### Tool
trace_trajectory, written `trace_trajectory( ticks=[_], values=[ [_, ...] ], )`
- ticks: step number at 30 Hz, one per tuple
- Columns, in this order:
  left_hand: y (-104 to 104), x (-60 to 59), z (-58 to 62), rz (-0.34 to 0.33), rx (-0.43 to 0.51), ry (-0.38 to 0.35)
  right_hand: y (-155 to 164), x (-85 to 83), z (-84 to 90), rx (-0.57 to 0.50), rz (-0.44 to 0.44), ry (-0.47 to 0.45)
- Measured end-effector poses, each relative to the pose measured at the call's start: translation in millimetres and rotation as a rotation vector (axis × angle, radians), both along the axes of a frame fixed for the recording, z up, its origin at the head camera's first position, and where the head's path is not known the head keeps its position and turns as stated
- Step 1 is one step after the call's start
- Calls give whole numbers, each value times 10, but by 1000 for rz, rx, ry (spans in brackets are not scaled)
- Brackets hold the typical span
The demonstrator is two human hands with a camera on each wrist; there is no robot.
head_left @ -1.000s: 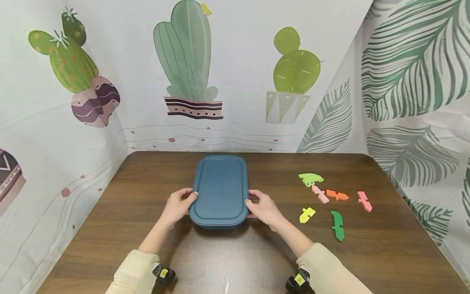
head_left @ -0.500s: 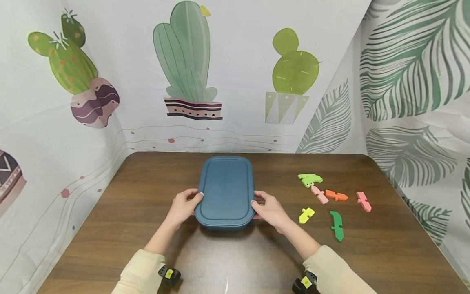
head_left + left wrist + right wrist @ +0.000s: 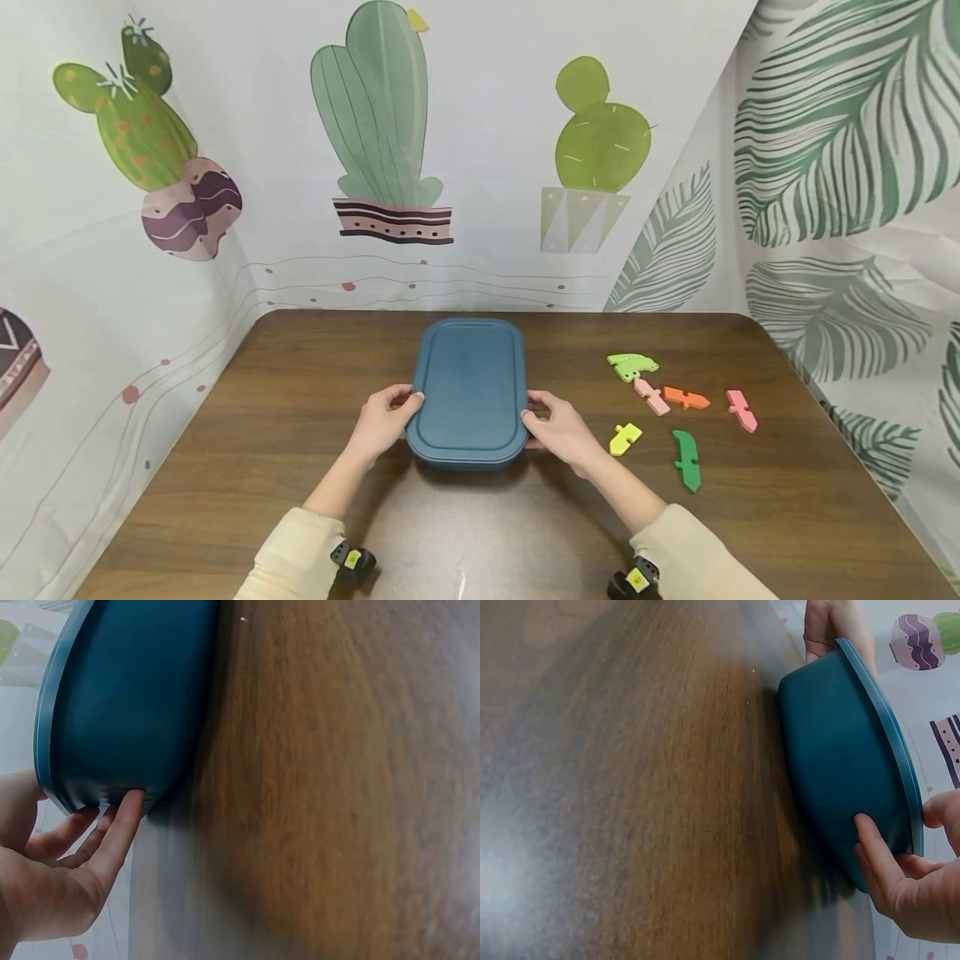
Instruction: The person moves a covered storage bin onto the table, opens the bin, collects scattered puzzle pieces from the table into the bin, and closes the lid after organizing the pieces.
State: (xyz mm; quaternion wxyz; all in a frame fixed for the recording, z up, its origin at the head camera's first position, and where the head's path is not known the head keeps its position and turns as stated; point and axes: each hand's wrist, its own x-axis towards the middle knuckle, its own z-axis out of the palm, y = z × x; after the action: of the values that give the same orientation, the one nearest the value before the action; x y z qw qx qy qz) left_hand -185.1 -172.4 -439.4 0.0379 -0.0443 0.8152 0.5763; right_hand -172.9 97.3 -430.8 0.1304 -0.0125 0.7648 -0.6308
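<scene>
A dark blue lidded box point(image 3: 470, 390) stands on the brown wooden table point(image 3: 285, 467). My left hand point(image 3: 384, 417) grips its near left side, thumb on the lid rim and fingers point(image 3: 112, 832) against the box wall point(image 3: 127, 712). My right hand point(image 3: 561, 427) grips the near right side the same way, thumb at the rim and fingers point(image 3: 877, 855) under the box side point(image 3: 840, 772). The box's underside touches or sits just over the table; which, I cannot tell.
Several flat coloured puzzle pieces lie to the right: a light green one point(image 3: 632, 365), a pink one point(image 3: 651, 396), an orange one point(image 3: 686, 397), a yellow one point(image 3: 626, 437), a dark green one point(image 3: 687, 460) and another pink one point(image 3: 741, 410). Printed cloth walls enclose the table.
Both hands have carried the blue box a little to the right, closer to the puzzle pieces. The grip on its sides is unchanged.
</scene>
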Motion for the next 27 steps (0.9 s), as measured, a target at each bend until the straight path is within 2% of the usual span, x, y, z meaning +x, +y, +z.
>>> trace_trajectory(
  ticks=[27],
  values=[
    [181,-2,-39,-13,-5,38,193,41,35,24,13,-10]
  ],
)
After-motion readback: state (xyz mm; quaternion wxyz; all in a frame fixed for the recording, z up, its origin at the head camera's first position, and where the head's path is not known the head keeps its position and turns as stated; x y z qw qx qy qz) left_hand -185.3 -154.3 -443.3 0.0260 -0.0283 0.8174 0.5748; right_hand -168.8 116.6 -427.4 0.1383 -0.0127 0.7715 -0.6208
